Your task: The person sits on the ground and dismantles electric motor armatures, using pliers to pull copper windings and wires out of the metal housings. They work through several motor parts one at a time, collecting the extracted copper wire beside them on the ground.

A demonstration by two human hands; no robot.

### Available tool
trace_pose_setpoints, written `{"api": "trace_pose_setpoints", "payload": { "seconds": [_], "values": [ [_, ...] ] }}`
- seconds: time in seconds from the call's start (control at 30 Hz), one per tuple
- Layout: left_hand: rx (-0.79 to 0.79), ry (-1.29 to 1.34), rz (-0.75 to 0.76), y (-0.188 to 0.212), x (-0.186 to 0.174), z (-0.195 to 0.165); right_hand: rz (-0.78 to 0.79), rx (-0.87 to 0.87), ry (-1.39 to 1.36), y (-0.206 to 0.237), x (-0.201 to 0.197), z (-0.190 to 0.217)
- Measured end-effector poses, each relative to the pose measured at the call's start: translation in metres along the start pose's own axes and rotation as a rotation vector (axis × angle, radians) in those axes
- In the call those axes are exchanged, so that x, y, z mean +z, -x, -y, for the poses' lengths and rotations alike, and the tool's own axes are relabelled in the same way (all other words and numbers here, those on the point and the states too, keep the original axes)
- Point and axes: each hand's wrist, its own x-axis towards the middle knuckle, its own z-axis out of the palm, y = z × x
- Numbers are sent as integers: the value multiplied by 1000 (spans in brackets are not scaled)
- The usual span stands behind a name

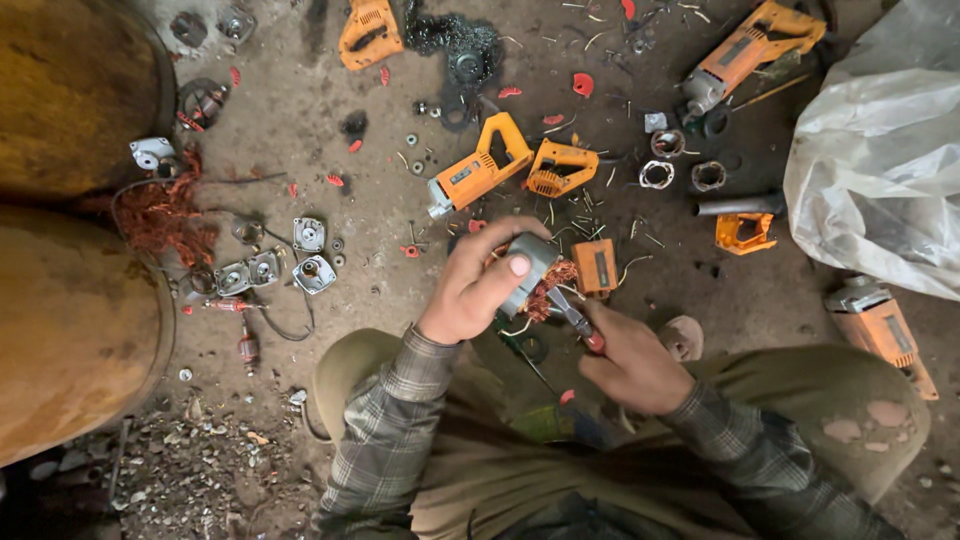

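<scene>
My left hand (478,283) grips a grey metal motor stator (531,262) with copper wire windings (548,290) showing at its end. My right hand (630,360) holds a pair of pliers (572,313) with red handles, its jaws at the copper windings. Both hands work above my lap, over the dirty floor. A small orange housing piece (595,266) lies just beyond the stator.
Orange power-tool bodies (478,172) (748,48) (880,325) and shells (562,167) (368,32) lie scattered about. A tangle of copper wire (165,215) and grey metal gear covers (310,272) sit to the left beside two rusty drums (70,330). A white plastic sack (880,150) is at right.
</scene>
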Motion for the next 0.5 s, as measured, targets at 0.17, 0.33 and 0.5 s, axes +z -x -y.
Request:
{"api": "trace_pose_setpoints", "payload": {
  "seconds": [0.17, 0.33, 0.5],
  "values": [
    [106, -157, -4, 1, -3, -9, 48, 40, -17, -4, 3, -6],
    [158, -381, 15, -4, 0, -22, 62, 99, -90, -11, 3, 3],
    [141, -542, 43, -8, 5, -22, 119, 87, -87, -11, 7, -8]
  ]
}}
